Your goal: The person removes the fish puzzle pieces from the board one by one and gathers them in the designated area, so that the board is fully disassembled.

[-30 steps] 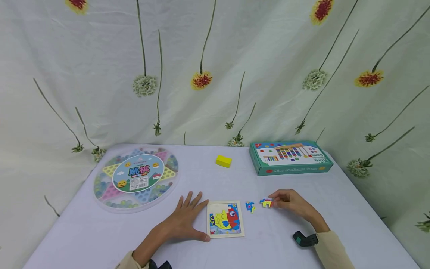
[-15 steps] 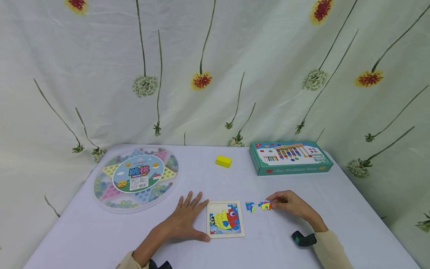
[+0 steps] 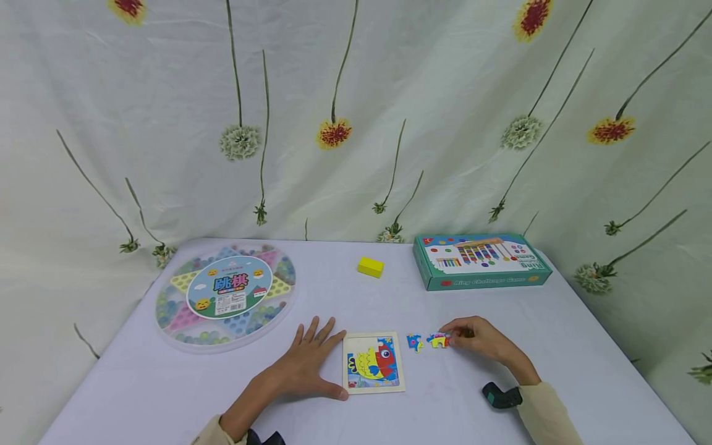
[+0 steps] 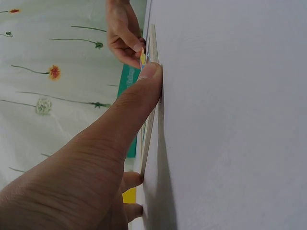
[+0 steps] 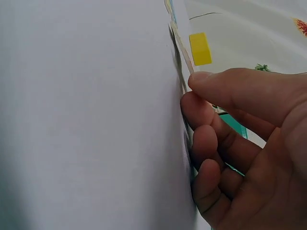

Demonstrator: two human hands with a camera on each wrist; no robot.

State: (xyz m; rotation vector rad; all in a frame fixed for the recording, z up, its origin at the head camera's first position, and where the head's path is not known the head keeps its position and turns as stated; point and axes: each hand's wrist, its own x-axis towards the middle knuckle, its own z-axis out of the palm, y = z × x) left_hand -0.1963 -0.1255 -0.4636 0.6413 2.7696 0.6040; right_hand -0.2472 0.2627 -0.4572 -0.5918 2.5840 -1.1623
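Note:
A square jigsaw puzzle (image 3: pixel 374 363) with a pale frame and a yellow-and-red fish picture lies on the table; its upper left part shows bare backing. My left hand (image 3: pixel 308 364) lies spread beside it, thumb and a fingertip touching the frame's left edge. To the right of the frame, my right hand (image 3: pixel 481 339) pinches a colourful puzzle piece (image 3: pixel 437 340) between thumb and fingers, slightly tilted just over the cloth, as the right wrist view shows. Between that piece and the frame lies a loose blue puzzle piece (image 3: pixel 414 342).
A round Chinese checkers set (image 3: pixel 230 290) with marbles under a clear cover lies at the left. Toward the back stand a yellow block (image 3: pixel 370 267) and a green Ring Challenge Game box (image 3: pixel 481 262). A flowered cloth (image 3: pixel 356 185) hangs behind the table.
My right hand has moved slightly left and toward me with the pinched puzzle piece, bringing it closer to the loose piece. The left hand and frame stay put.

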